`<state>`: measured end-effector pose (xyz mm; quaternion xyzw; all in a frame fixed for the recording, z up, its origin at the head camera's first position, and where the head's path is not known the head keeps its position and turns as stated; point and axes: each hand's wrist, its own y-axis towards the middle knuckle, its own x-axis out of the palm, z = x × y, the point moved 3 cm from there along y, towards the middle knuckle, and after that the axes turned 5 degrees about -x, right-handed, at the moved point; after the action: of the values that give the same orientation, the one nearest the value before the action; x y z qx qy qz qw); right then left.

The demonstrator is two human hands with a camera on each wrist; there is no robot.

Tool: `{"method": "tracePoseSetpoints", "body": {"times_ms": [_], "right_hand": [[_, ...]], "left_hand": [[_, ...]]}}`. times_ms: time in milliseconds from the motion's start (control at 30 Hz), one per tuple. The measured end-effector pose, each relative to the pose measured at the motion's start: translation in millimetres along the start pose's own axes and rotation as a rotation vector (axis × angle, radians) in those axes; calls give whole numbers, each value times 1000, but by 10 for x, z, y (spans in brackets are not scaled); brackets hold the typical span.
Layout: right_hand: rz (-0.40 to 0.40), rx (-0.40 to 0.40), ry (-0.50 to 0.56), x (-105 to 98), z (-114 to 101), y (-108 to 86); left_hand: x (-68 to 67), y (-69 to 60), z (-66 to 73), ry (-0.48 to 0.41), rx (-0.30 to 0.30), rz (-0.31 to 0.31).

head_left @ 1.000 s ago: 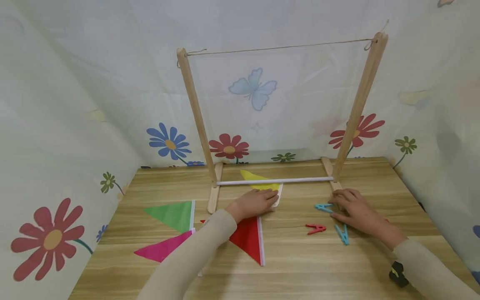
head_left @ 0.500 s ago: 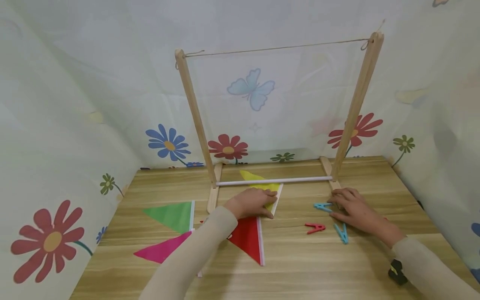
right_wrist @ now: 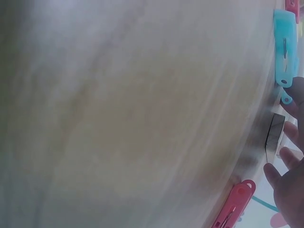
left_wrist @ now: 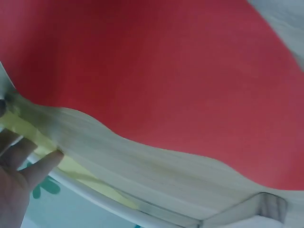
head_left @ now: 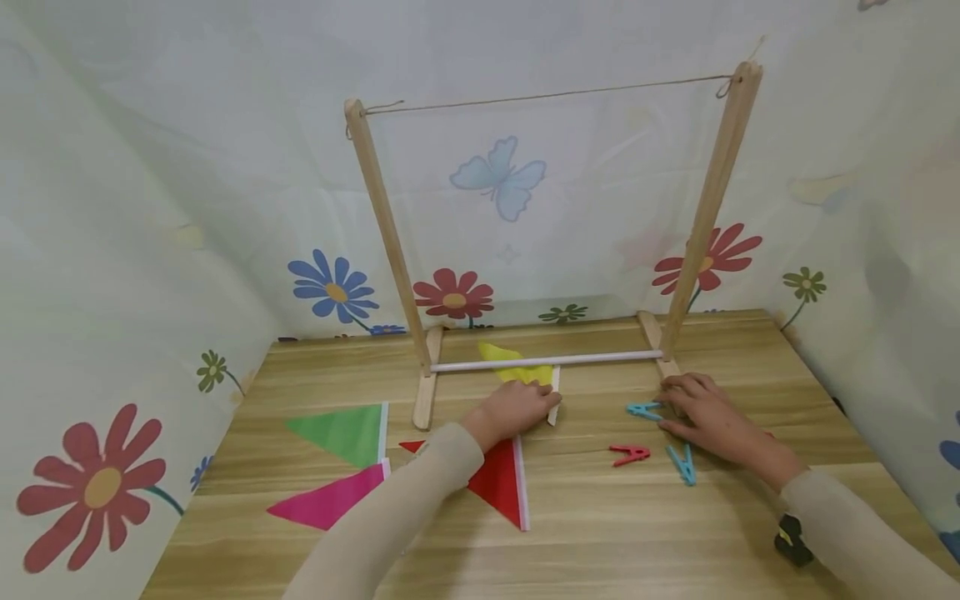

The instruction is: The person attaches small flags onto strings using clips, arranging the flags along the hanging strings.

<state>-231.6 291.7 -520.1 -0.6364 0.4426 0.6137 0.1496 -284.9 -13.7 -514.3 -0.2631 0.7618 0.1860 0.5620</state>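
In the head view my left hand pinches the white-edged side of a yellow pennant flag, whose tip reaches back under the frame's white bar. In the left wrist view, fingers lie over the yellow cloth; the thumb is mostly cut off. A red pennant lies partly beneath the left forearm. At the right, my right hand rests loosely by the wooden frame's foot. Its fingertips are beside a blue clothespin. Another blue clothespin and a red clothespin lie near it.
A wooden frame stands at the back, with a string across its top and a white bar low down. Green and magenta pennants lie at left. A small black object sits by the right sleeve.
The left hand has shifted its fingers on the yellow pennant, and the pennant's white edge has moved slightly left and turned. The right hand stays by the frame's foot.
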Motion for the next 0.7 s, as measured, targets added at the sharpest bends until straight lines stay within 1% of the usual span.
{"method": "tracePoseSetpoints", "body": {"times_ms": [167, 233, 300, 433, 500, 600, 700], "right_hand": [[-10, 9, -2, 17, -15, -3], [-8, 10, 4, 15, -19, -1], [-2, 11, 8, 7, -19, -1], [3, 17, 13, -11, -15, -7], [6, 10, 12, -15, -16, -5], [12, -2, 10, -14, -22, 5], [8, 6, 16, -11, -27, 11]], "left_hand": [[26, 64, 15, -103, -55, 38], [23, 75, 0, -116, -72, 39], [12, 77, -24, -155, -93, 37], [-17, 59, -48, -239, -98, 32], [-22, 49, -54, -264, -96, 36], [-20, 33, -64, -301, -109, 47], [-3, 16, -80, -356, -134, 49]]}}
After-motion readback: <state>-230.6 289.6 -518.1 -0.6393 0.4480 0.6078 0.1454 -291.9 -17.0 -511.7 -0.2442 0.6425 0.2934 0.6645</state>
